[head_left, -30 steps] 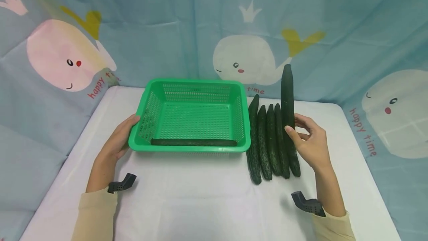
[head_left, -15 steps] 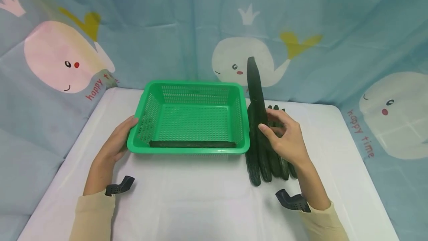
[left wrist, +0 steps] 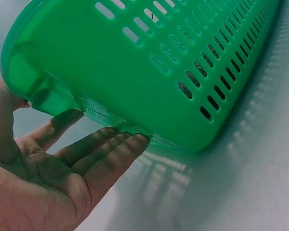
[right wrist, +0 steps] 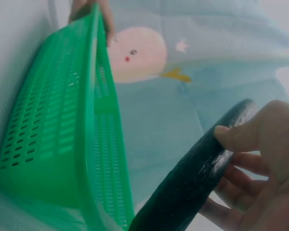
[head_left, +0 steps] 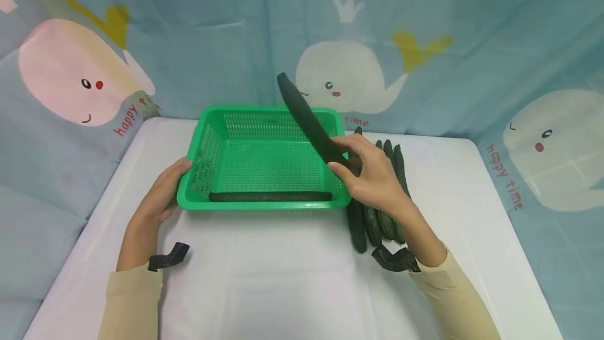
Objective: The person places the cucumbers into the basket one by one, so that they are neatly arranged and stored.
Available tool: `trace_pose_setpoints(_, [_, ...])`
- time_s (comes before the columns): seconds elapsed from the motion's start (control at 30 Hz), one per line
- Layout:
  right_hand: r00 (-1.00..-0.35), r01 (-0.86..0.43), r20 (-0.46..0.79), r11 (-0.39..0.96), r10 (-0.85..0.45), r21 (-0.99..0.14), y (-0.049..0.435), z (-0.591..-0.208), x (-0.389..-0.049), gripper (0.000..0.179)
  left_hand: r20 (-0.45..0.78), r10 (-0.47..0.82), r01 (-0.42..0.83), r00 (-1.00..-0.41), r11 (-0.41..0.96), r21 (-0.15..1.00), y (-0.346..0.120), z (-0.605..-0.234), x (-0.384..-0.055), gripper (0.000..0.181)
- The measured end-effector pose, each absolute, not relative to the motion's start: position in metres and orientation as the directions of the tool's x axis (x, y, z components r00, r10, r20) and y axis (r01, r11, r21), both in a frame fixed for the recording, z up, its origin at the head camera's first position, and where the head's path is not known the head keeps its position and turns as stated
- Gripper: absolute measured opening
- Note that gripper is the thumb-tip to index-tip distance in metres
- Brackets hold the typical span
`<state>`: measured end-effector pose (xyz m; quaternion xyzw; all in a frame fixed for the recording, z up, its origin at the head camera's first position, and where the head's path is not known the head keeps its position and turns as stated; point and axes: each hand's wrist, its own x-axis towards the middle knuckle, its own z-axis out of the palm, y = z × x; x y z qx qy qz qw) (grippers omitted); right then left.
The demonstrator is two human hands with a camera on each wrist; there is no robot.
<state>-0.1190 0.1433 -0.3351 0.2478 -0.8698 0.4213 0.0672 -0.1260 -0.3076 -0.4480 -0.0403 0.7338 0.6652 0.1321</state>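
In the head view a green plastic basket (head_left: 264,205) stands on the table, with one cucumber (head_left: 270,197) lying along its near inner wall. My left hand (head_left: 165,190) holds the basket's left rim; in the left wrist view its fingers (left wrist: 116,161) lie against the outer wall. My right hand (head_left: 373,174) pinches another cucumber (head_left: 304,114) between thumb and fingers. That cucumber is raised and tilted, its far end pointing up and left over the basket's back right part. The right wrist view shows the thumb (right wrist: 236,137) on top of this cucumber (right wrist: 183,185).
Several more cucumbers (head_left: 357,227) lie side by side on the table just right of the basket, partly behind my right hand. White cloth (head_left: 283,277) covers the table. A blue whale-print curtain (head_left: 226,51) hangs close behind and along both sides.
My right hand has carried the held cucumber leftward from the right end of the row to above the basket's right side, tilting it left. My left hand has stayed on the rim.
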Motion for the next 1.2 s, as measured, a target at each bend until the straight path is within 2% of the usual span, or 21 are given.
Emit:
trace_pose_setpoints(0.13, [-0.841,-0.535,0.328,0.568,-0.430,-0.625,0.132,-0.335,-0.125,0.044,-0.255,0.120,-0.243,-0.960,0.107,0.964,-0.304,-0.449,-0.128,0.079])
trace_pose_setpoints(0.37, [-0.797,-0.587,0.275,0.582,-0.538,-0.563,0.118,-0.340,-0.138,0.042,-0.276,0.113,-0.263,-0.955,0.118,0.958,-0.298,-0.454,-0.125,0.080])
trace_pose_setpoints(0.63, [-0.740,-0.640,0.172,0.599,-0.651,-0.481,0.092,-0.344,-0.148,0.039,-0.256,0.120,-0.245,-0.959,0.100,0.964,-0.302,-0.455,-0.120,0.079])
trace_pose_setpoints(0.97, [-0.712,-0.660,0.078,0.628,-0.697,-0.412,0.069,-0.347,-0.154,0.040,-0.266,0.127,-0.260,-0.956,0.062,0.964,-0.306,-0.453,-0.120,0.078])
trace_pose_setpoints(1.2, [-0.714,-0.666,0.025,0.668,-0.700,-0.332,0.059,-0.355,-0.159,0.038,-0.247,0.116,-0.233,-0.962,0.119,0.965,-0.306,-0.446,-0.122,0.078])
